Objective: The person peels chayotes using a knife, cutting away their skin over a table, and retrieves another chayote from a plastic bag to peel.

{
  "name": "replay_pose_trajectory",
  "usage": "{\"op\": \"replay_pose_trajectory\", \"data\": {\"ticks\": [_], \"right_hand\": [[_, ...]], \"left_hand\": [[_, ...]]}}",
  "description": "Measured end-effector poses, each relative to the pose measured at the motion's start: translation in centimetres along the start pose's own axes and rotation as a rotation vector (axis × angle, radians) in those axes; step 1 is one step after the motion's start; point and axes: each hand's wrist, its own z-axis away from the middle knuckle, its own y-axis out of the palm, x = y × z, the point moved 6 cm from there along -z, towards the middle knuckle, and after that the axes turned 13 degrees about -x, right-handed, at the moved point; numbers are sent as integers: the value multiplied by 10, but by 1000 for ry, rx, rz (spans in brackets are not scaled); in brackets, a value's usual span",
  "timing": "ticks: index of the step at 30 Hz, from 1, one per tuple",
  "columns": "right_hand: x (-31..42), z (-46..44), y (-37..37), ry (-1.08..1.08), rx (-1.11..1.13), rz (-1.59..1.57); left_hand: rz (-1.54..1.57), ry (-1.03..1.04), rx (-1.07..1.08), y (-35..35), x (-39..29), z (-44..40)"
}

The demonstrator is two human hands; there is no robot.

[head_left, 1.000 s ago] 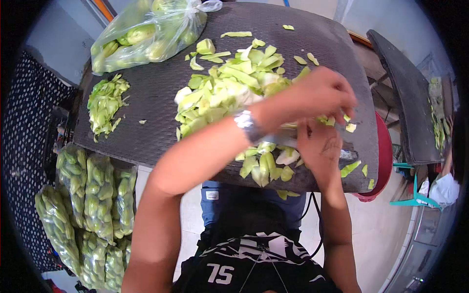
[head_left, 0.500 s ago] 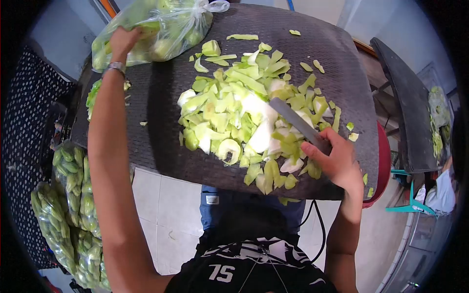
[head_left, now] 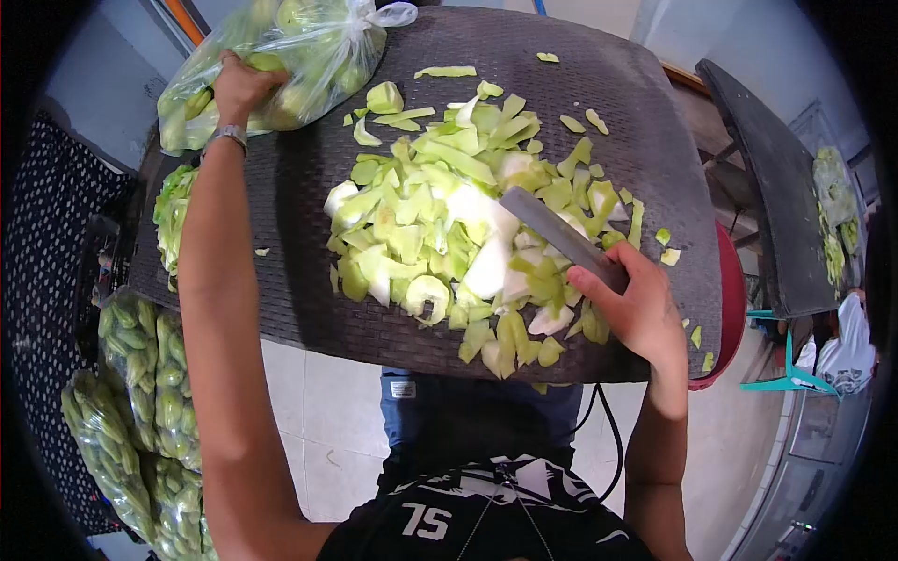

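Note:
My left hand (head_left: 245, 89) is at the clear plastic bag (head_left: 313, 89), which holds several pale green vegetables and is knotted at its far right end. Its fingers are partly hidden among the plastic and vegetables, so their grip cannot be told. My right hand (head_left: 633, 301) is closed around a knife with a broad grey blade (head_left: 558, 230), pointing up and left over the pile. Beneath the blade lies a heap of green peelings (head_left: 407, 220) with whiter pieces mixed in. A short pale green chunk (head_left: 384, 97) sits at the heap's far edge.
All this rests on a dark woven-pattern table (head_left: 290, 280). Leafy green scraps (head_left: 173, 215) lie at its left edge. Bags of green vegetables (head_left: 131, 374) stand at lower left. To the right are a red stool (head_left: 730, 309), another dark table (head_left: 762, 187) and a teal stool (head_left: 790, 381).
The view has shifted slightly, so the table and heap sit a little further left. My left hand stays at the bag, its wrist slightly turned. My right hand keeps hold of the knife.

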Motion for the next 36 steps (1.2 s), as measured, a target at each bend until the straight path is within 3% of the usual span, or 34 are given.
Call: {"op": "replay_pose_trajectory", "data": {"ticks": [6, 9, 12, 15, 18, 21, 24, 25, 29, 33, 36], "right_hand": [[-2, 1, -7, 36, 21, 4], [-2, 1, -4, 1, 14, 5], [0, 3, 3, 9, 1, -7], [4, 5, 5, 14, -1, -17], [3, 6, 6, -5, 3, -6], [1, 7, 5, 2, -3, -13], [2, 7, -3, 1, -23, -5], [3, 8, -4, -15, -24, -15], [2, 8, -1, -66, -38, -29], [5, 8, 3, -86, -59, -41], [4, 7, 3, -56, -45, -27]], "left_hand": [[-87, 222, -19, -15, -13, 4], [45, 104, -28, -18, 14, -4], [869, -303, 359, 7, 48, -8], [835, -490, 227, 36, 118, -34], [228, -199, 237, 43, 140, -53], [-358, 122, 291, 21, 76, -43], [-426, 36, 221, 11, 58, -37], [-541, 163, 409, 29, 72, -45], [-565, 149, 525, 41, 111, -53], [-525, 167, 776, 60, 136, -57], [-513, 189, 716, 57, 130, -49]]}}
